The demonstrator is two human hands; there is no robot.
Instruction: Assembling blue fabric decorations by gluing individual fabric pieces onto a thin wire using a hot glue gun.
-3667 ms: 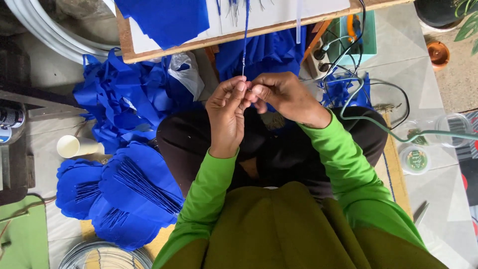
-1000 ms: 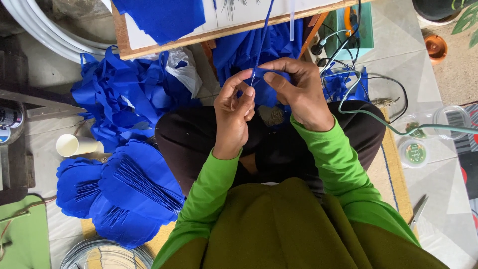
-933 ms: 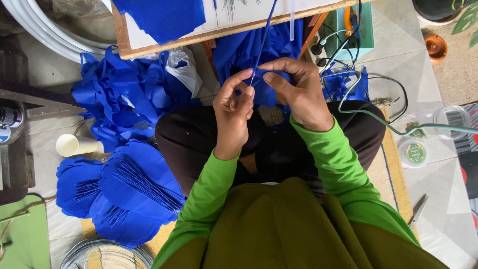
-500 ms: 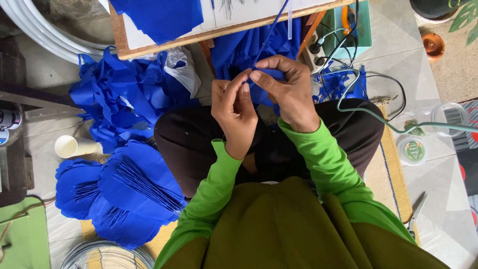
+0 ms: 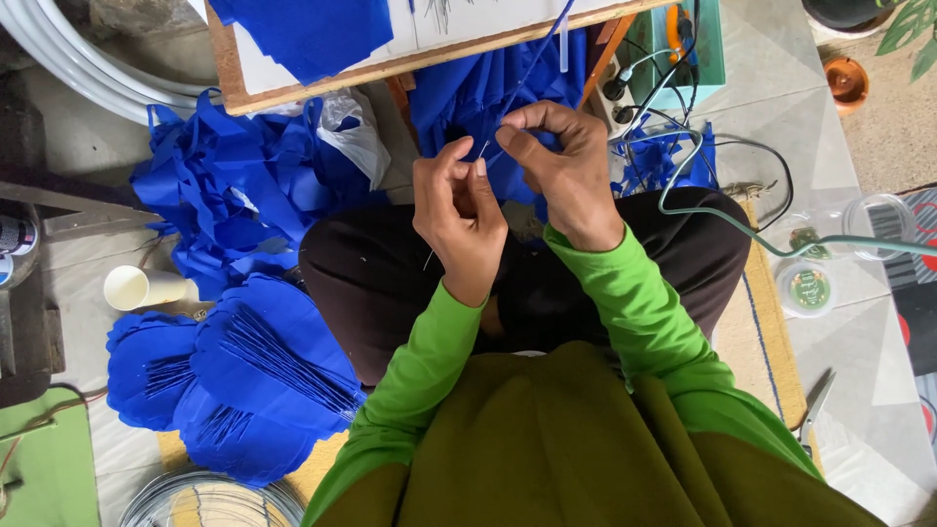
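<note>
floor (image 5: pixel 781 107): pale grey tiles, daylit | wooden board (image 5: pixel 293 88) at 12 o'clock | woven mat (image 5: pixel 752 322) at 3 o'clock | terracotta pot (image 5: pixel 845 82) at 1 o'clock | white tubing (image 5: pixel 68 59) at 10 o'clock

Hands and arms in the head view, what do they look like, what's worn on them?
Both arms wear long bright green sleeves, snug and smooth, ending at the wrists. The left hand and right hand are bare: no gloves, and no rings, watch or bracelets that show.
</note>
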